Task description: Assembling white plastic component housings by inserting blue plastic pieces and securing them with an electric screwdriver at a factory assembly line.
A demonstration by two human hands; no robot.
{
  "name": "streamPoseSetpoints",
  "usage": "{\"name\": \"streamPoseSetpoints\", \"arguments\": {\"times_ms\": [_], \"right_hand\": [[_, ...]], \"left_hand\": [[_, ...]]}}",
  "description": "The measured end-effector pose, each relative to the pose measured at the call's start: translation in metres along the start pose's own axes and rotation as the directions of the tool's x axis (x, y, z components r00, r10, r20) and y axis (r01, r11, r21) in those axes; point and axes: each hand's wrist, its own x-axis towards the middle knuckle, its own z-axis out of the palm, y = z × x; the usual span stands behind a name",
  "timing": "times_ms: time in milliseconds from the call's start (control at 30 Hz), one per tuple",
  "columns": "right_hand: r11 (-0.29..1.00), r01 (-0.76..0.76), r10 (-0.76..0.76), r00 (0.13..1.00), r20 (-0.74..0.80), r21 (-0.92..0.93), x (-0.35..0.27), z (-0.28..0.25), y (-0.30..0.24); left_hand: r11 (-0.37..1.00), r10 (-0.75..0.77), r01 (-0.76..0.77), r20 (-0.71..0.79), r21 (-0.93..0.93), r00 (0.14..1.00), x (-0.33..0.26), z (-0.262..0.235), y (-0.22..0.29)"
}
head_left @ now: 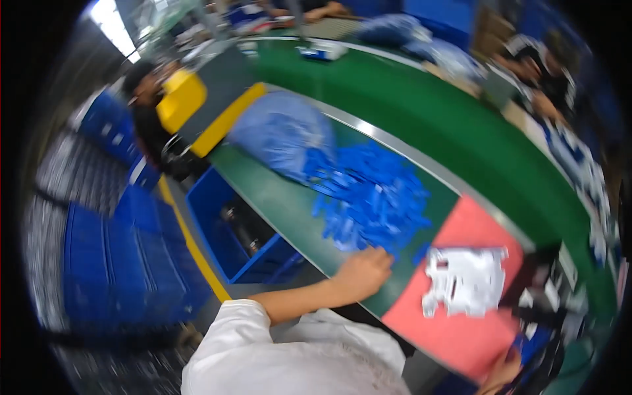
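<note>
My left hand [363, 271] reaches out over the green table top [276, 204], its fingers bent onto the near edge of a heap of small blue plastic pieces [372, 197]. Motion blur hides whether it grips one. A bluish plastic bag [283, 131] lies at the far end of the heap. My right hand [503, 372] shows only partly at the lower right edge, beside dark and blue items [536, 345]; what it holds is unclear. A red mat [461, 329] lies between the hands, with white flat parts [464, 280] on it.
A blue crate [227, 227] with dark objects stands left of the table, beside stacked blue crates [125, 263]. A green conveyor belt [434, 118] runs behind a metal rail. One person sits by a yellow bin [179, 99] and others work at the far right.
</note>
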Motion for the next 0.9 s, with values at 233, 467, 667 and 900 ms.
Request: {"name": "streamPoseSetpoints", "arguments": {"times_ms": [233,467,667,900], "right_hand": [[0.953,0.129,-0.097,0.987,0.128,-0.273,0.014,-0.009,-0.032],[0.954,0.127,-0.058,0.966,0.250,-0.272,0.013,-0.028,-0.048],[0.983,0.169,-0.163,0.983,0.089,-0.072,0.010,-0.014,-0.063],[0.989,0.115,-0.103,0.987,0.121,-0.096,0.022,-0.007,-0.071]], "left_hand": [[0.998,-0.055,0.053,0.027,0.040,0.998,-0.015,0.000,-0.002],[0.999,-0.032,0.028,0.110,0.043,0.993,-0.004,0.001,0.008],[0.996,0.064,-0.073,0.139,0.057,0.988,0.011,-0.010,0.002],[0.999,-0.035,0.032,0.160,0.022,0.987,0.020,-0.020,0.012]]}}
